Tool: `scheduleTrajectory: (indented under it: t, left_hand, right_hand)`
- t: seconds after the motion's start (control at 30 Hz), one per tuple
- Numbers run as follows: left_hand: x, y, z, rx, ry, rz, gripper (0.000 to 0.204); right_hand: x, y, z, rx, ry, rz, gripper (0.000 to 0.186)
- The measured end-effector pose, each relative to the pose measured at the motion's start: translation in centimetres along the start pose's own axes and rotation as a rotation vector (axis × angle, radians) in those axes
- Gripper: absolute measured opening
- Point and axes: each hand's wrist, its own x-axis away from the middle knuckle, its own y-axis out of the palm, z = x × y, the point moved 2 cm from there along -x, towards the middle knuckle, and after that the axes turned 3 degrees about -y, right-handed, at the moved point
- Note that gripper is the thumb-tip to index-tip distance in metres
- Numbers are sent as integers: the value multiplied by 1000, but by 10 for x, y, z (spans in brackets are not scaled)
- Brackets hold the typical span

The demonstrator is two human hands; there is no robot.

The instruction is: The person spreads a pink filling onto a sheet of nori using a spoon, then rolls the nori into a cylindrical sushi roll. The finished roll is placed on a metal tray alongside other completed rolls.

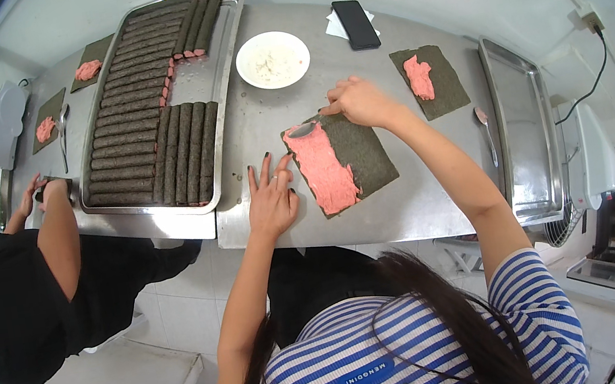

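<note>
My right hand point(359, 102) is closed round the handle of a spoon point(302, 130). The spoon's bowl rests at the far left corner of a strip of pink paste point(329, 172). That paste covers the left part of a dark green seaweed sheet point(366, 154) lying flat on the metal table. My left hand point(274, 204) is open, its fingers spread, beside the sheet's left edge; one fingertip comes close to or touches the edge. A second seaweed sheet point(447, 81) with a lump of pink paste point(420, 78) lies farther right.
A metal tray point(230, 67) of seaweed rolls point(126, 140) stands at left. Beyond my hands are a white bowl point(272, 59) and a phone point(356, 23). Another spoon point(488, 135) and a metal tray point(535, 180) lie at right. A co-worker point(26, 293) works at far left.
</note>
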Motion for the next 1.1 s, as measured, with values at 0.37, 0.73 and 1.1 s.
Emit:
scheduleTrajectory:
  t: [0.37,0.73,1.1]
  left_hand:
    - [-1,-4,2,8,-14,-16,30]
    - [-1,-3,1,-11,-18,-9,28]
    - [0,0,1,-37,-15,-22,28]
  right_hand:
    - [32,3,-10,-189,117,66,40]
    - [90,1,-56,-216,26,-149,37]
    - [71,10,-66,-143,113,3,36]
